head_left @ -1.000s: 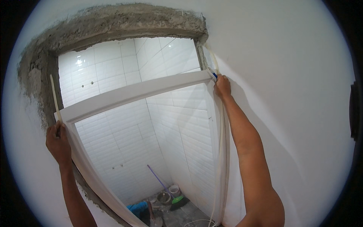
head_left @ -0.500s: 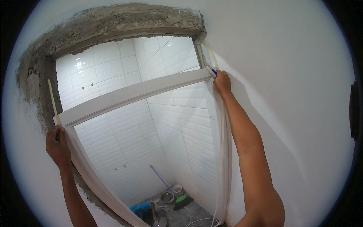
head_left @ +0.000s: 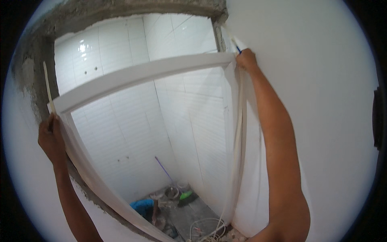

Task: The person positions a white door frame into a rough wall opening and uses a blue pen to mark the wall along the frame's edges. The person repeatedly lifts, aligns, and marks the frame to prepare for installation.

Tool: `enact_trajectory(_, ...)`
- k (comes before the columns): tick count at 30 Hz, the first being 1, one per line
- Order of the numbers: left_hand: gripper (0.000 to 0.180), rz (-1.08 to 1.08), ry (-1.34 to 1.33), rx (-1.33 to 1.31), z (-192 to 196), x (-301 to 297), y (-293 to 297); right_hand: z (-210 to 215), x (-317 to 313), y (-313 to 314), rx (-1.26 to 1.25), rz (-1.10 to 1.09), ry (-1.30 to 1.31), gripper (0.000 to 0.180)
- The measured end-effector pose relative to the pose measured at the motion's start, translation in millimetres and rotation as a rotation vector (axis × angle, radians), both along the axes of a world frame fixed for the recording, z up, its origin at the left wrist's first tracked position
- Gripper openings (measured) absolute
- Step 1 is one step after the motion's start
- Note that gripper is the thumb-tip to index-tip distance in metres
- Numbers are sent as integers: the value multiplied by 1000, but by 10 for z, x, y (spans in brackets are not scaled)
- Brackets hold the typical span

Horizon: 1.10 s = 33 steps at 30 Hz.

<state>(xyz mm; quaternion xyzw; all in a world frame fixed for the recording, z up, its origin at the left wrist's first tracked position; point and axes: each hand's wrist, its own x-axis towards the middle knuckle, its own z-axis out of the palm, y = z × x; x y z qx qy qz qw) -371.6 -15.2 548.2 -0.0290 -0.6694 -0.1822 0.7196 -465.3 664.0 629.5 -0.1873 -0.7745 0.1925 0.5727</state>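
A white door frame (head_left: 149,72) stands in a rough wall opening, its top rail well below the concrete head. My left hand (head_left: 52,137) is closed at the frame's upper left corner, pinching a pale, thin hose (head_left: 46,82) whose free end sticks up along the bare concrete. Raised to the upper right corner, my right hand (head_left: 247,60) is closed on a thin blue pen-like stick (head_left: 238,49). Another length of pale hose (head_left: 240,121) hangs below that hand along the right jamb. My right fingertips are partly hidden.
Past the frame is a white-tiled room. A person in a blue top (head_left: 143,205) crouches low inside, beside a bucket (head_left: 172,192) and a green broom (head_left: 186,197) with a purple handle. Hose coils (head_left: 209,226) lie near the right jamb's foot. Rough concrete (head_left: 133,11) edges the opening.
The view has tilted downward, so the frame's top rail and both hands sit higher in the picture and more floor shows. Both hands stay at the frame's upper corners.
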Motion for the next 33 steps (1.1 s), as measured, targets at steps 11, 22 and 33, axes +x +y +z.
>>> enact_trajectory(11, 42, 233, -24, -11, 44, -53, -146, 281, 160, 54, -282, 132, -285, 13)
enact_trajectory(22, 34, 117, -42, 91, 24, -60, -60, -314, 99, -394, 11, -92, -31, 22)
enact_trajectory(33, 27, -24, 54, 15, 25, -36, 18, -566, 175, -461, 105, -14, -68, 46)
